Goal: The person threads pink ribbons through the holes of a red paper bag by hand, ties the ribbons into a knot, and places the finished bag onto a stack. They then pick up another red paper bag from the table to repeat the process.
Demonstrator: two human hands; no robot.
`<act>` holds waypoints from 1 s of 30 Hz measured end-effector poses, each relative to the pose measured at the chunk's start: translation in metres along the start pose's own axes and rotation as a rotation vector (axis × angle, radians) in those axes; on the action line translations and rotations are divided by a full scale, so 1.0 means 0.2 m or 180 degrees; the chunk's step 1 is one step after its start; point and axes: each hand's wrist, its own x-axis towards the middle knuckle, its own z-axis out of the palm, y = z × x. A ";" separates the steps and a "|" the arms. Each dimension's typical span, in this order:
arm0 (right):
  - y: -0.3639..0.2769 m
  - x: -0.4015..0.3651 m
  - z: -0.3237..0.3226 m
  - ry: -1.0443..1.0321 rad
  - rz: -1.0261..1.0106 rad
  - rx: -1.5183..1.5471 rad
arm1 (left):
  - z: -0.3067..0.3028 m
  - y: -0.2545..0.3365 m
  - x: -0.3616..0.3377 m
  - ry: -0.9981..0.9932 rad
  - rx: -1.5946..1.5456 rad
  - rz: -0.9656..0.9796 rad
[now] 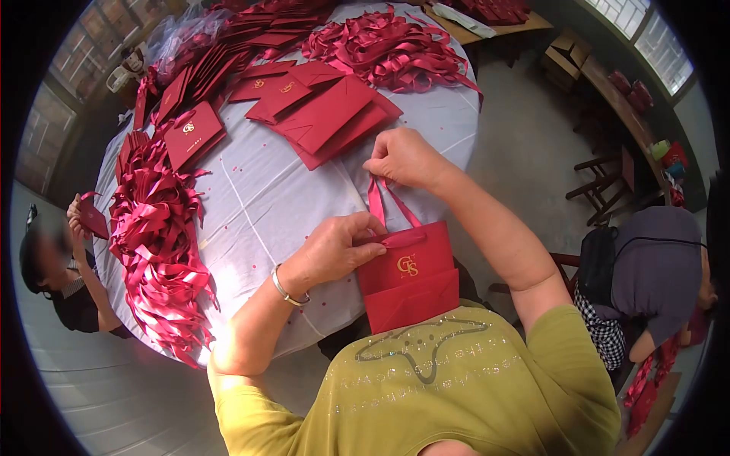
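Observation:
A red paper gift bag with a gold monogram hangs upright at the table's near edge, close to my chest. My left hand pinches the bag's top edge and the ribbon there between thumb and fingers. Above the bag, my right hand is closed on the raised pink-red ribbon handle, pulling it up into a loop. Flat red gift bags lie in an overlapping stack just beyond my right hand.
Ribbon heaps lie along the left and far side of the white-covered table. More folded bags stand at the left. One person sits at left holding a small red bag; another person bends at right, near a wooden stool.

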 end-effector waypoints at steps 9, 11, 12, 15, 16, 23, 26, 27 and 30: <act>-0.03 0.06 0.01 -0.0445 0.0395 -0.0228 | 0.00 -0.02 0.00 0.0052 0.0161 0.0258; -0.04 0.09 0.00 -0.0538 0.0440 -0.0246 | -0.01 0.01 -0.01 0.0042 0.0161 0.0115; -0.04 0.10 0.00 -0.0625 0.0513 -0.0256 | -0.01 0.02 -0.01 0.0003 0.0155 -0.0030; -0.05 0.09 0.00 -0.0589 0.0561 -0.0329 | 0.01 -0.01 0.00 0.0028 0.0042 0.0076; -0.06 0.09 0.00 -0.0549 0.0568 -0.0399 | 0.02 -0.02 0.00 0.0020 0.0038 0.0097; -0.09 0.06 0.01 -0.0523 0.0329 -0.0792 | 0.02 -0.02 0.00 0.0084 -0.0168 0.0024; -0.08 0.10 0.02 -0.0660 0.0730 -0.0535 | 0.03 -0.05 0.01 0.0076 -0.0262 0.0055; -0.07 0.10 0.01 -0.0644 0.0734 -0.0532 | 0.03 -0.06 0.02 0.0093 -0.0297 0.0109; -0.05 0.10 0.00 -0.0564 0.0873 -0.0197 | 0.03 -0.06 0.01 0.0089 -0.0436 0.0161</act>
